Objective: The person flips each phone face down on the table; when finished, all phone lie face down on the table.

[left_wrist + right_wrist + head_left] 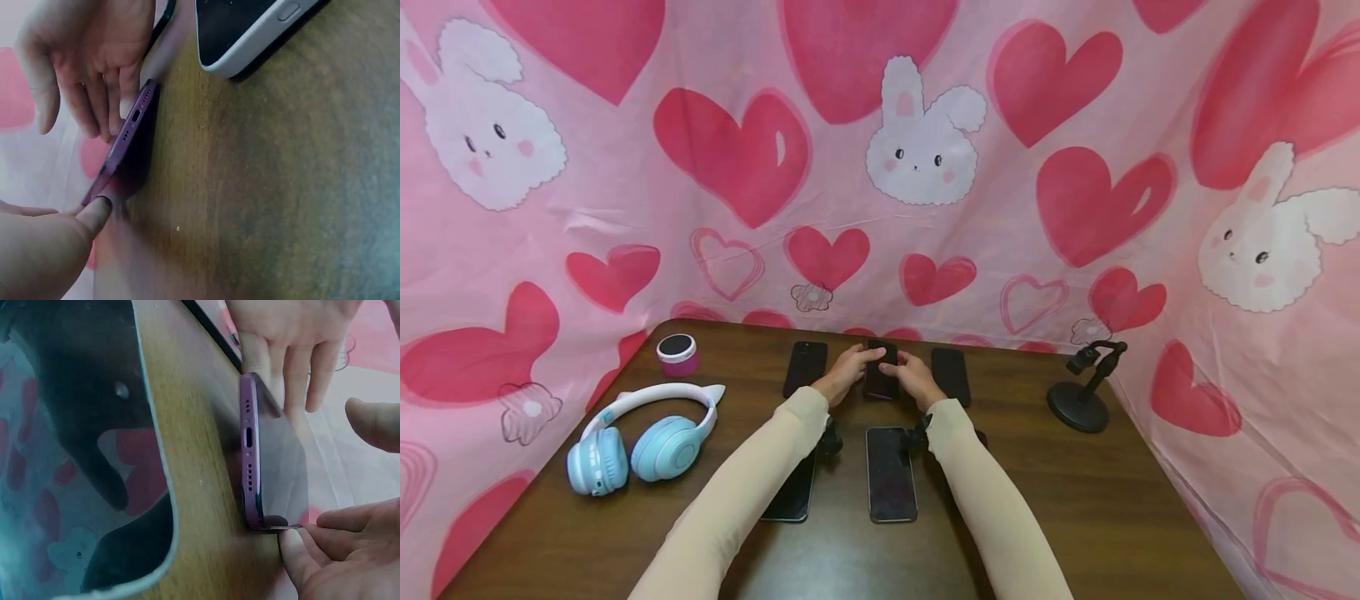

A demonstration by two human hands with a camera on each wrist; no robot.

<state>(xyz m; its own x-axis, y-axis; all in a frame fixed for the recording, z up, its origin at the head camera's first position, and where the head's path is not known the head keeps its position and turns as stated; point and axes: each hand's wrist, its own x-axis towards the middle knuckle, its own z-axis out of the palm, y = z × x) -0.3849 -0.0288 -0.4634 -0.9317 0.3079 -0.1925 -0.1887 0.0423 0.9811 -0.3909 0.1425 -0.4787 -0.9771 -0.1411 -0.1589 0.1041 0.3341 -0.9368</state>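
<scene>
At the back middle of the table, a purple-edged smartphone [880,375] sits between both hands. Its charging port edge [135,115] faces me, tilted, with the far side raised. My left hand [848,372] grips it at the left, thumb and finger around the edge [94,215]. The right hand [917,378] pinches at the right edge, thumb and fingertips together beside the corner [306,550]. In the right wrist view the phone's glossy screen [284,469] reflects the pink backdrop.
Dark phones lie left [805,369] and right [952,375] of the hands. Nearer are a light-rimmed phone [891,475] and another [793,492] partly under my left sleeve. Blue headphones [666,446] and a small pink speaker [677,355] stand left, a black stand [1078,407] right.
</scene>
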